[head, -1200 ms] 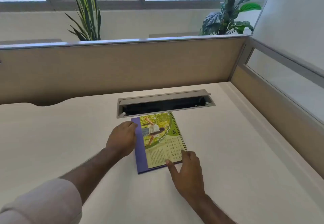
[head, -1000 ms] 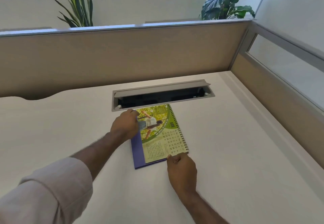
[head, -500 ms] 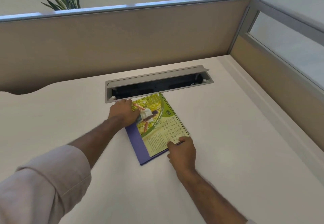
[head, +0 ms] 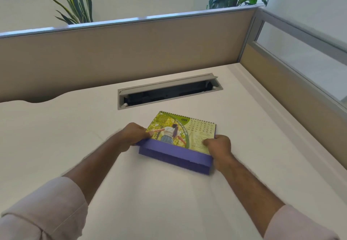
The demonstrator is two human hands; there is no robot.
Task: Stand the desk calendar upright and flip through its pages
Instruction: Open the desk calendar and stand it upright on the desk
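Observation:
The desk calendar (head: 187, 133) rests on the white desk (head: 56, 136), turned so its green picture page faces me and its spiral binding runs along the far top edge. Its purple cardboard base (head: 174, 157) shows as a folded band along the near edge, and the page leans back at a low tilt. My left hand (head: 132, 135) grips the calendar's left end. My right hand (head: 218, 145) grips the right end, thumb on the page.
A grey cable tray (head: 169, 94) with an open flap is set into the desk just behind the calendar. Beige partition walls (head: 131, 52) close off the back and right side. Two potted plants (head: 77, 1) stand behind the partition.
Both hands have rotated the calendar from lying sideways and flat to facing me, and lifted the page end so the purple base shows at the front. My hands moved to its two ends.

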